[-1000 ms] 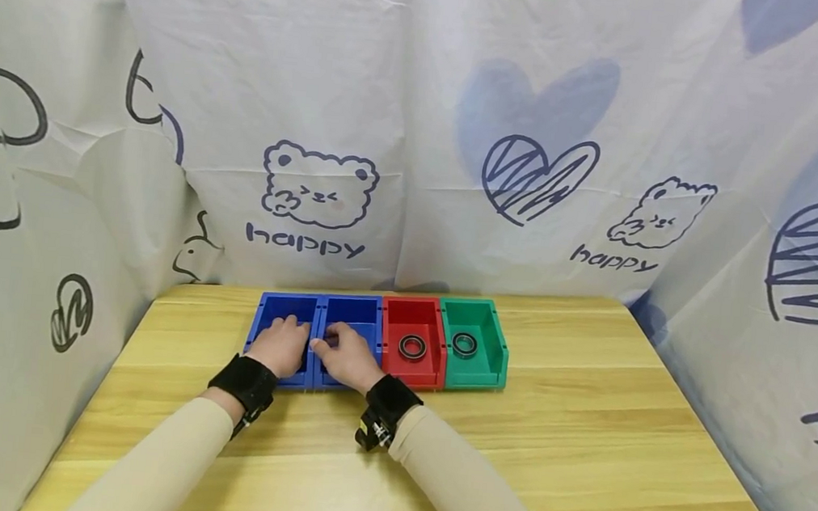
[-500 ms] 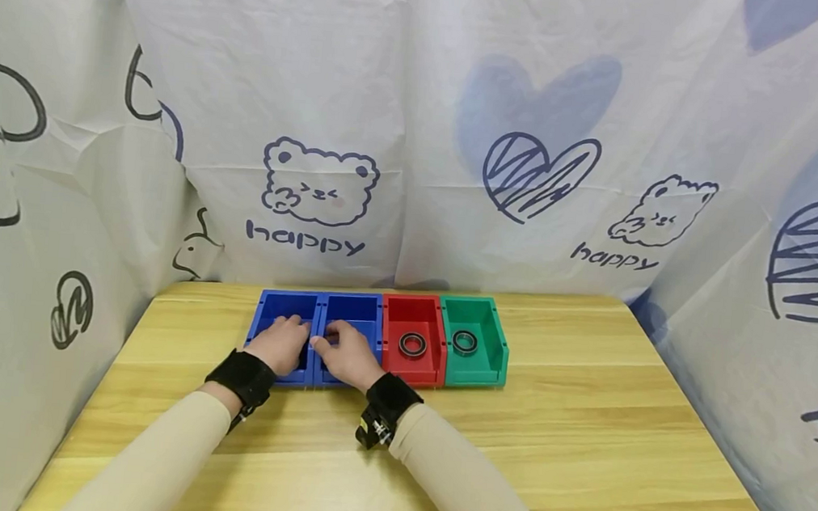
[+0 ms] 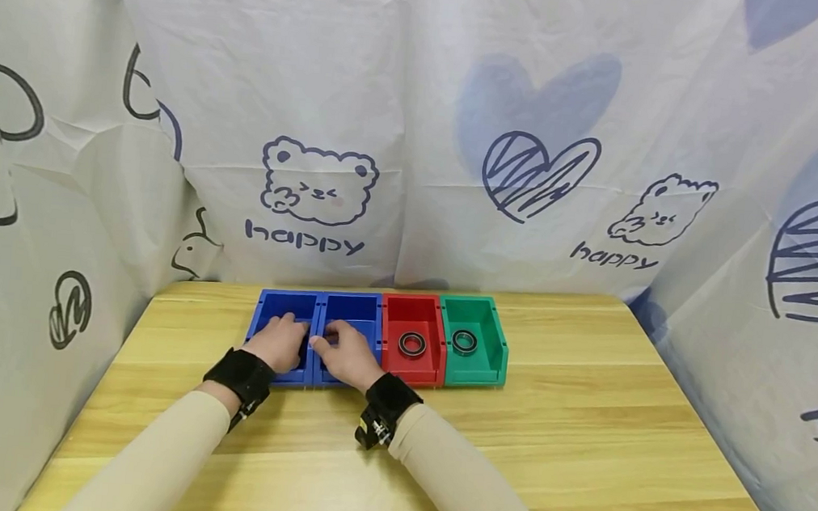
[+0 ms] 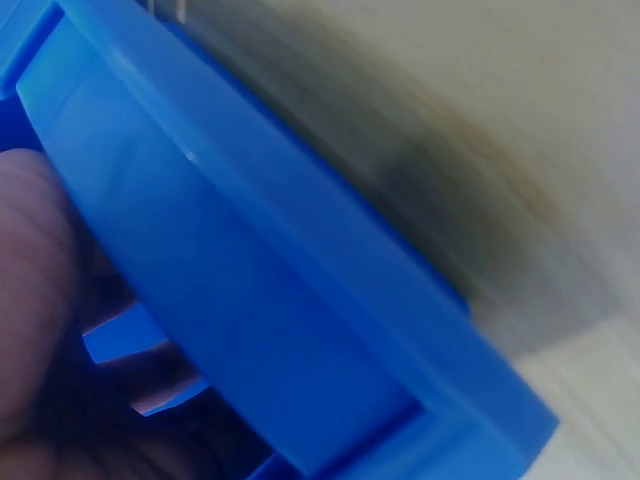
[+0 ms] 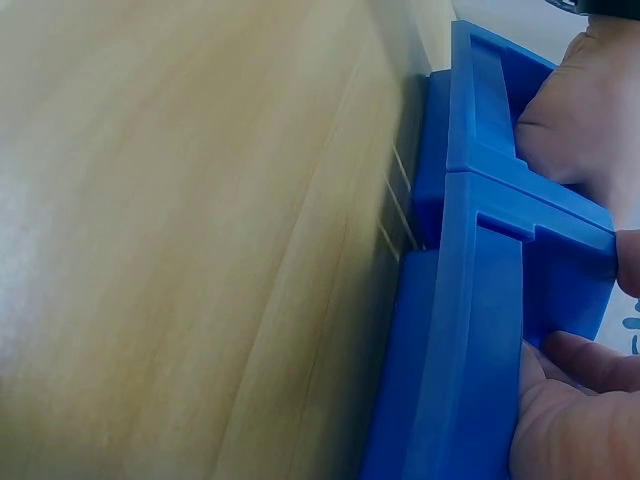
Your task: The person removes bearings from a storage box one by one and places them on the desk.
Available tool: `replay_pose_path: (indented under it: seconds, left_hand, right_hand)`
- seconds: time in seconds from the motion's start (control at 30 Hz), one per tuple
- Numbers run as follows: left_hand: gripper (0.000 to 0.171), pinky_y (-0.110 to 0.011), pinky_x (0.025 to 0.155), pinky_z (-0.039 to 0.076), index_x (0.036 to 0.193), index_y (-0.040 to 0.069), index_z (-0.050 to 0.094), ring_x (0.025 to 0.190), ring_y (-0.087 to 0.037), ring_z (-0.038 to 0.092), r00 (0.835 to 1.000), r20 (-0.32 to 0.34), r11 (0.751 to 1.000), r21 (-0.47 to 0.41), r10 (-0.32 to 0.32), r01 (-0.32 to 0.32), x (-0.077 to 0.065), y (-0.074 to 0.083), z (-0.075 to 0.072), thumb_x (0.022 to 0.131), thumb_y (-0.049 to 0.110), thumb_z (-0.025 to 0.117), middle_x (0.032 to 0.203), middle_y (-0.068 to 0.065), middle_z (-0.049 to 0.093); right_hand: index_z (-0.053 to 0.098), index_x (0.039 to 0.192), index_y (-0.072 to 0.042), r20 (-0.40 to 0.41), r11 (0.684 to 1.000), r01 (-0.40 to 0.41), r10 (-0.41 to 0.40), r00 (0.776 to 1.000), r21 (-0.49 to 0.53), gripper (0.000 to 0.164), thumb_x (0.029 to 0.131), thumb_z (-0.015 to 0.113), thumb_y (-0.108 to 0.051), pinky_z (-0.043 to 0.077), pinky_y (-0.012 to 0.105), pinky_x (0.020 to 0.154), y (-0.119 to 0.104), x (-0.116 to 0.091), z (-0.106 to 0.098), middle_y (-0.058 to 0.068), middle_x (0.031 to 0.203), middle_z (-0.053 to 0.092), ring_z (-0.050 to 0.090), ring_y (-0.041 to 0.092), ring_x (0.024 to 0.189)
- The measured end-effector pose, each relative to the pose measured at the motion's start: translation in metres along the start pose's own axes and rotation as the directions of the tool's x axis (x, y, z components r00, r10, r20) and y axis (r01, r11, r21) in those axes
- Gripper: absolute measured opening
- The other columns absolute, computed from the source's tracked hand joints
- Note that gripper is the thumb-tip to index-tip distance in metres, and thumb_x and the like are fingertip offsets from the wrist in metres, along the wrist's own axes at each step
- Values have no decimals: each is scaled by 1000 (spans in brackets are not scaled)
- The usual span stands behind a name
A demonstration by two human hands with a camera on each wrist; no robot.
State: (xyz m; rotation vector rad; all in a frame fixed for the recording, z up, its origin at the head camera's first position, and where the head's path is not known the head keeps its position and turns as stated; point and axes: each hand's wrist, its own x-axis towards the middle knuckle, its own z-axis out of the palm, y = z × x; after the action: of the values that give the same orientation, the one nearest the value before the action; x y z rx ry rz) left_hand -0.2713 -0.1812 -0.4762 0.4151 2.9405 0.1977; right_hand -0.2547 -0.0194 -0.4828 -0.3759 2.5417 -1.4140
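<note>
My left hand [image 3: 277, 344] reaches down into the left blue bin [image 3: 263, 308]. In the left wrist view its thumb [image 4: 30, 290] and shadowed fingers lie behind the bin's front wall [image 4: 230, 260]; whether they hold anything is hidden. My right hand [image 3: 350, 357] is at the second blue bin [image 3: 355, 308], loosely bent. Its thumb [image 5: 629, 262] touches the rim between the two blue bins, and the other fingers [image 5: 590, 362] dip inside, with nothing seen in them. One black-rimmed ring bearing [image 3: 412, 345] lies in the red bin [image 3: 411, 312]; another bearing [image 3: 464, 342] lies in the green bin [image 3: 491, 360].
The bins stand side by side in one row near the back of the wooden table [image 3: 582, 449]. White printed cloth [image 3: 420, 127] hangs behind the table and along both sides. Both wrists wear black straps [image 3: 241, 376].
The left hand shifts very slightly inside the left blue bin. My right hand keeps its place, and both bearings stay where they were.
</note>
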Motion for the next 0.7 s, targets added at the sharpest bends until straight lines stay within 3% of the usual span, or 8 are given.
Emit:
replay_pose_path:
  seconds: [0.7]
  left_hand:
    - [32,-56,88,44,114,-2,63,99,-45,55,999,-31,999,-21,39,-40,4,-1,-5,82,2,67,99,-24,59]
  right_hand:
    - [52,131,-6,1,1000,12,-12,1000,25,47,95,59,-37,54,28,77,0,0,-1,6,117,62,62,14,97]
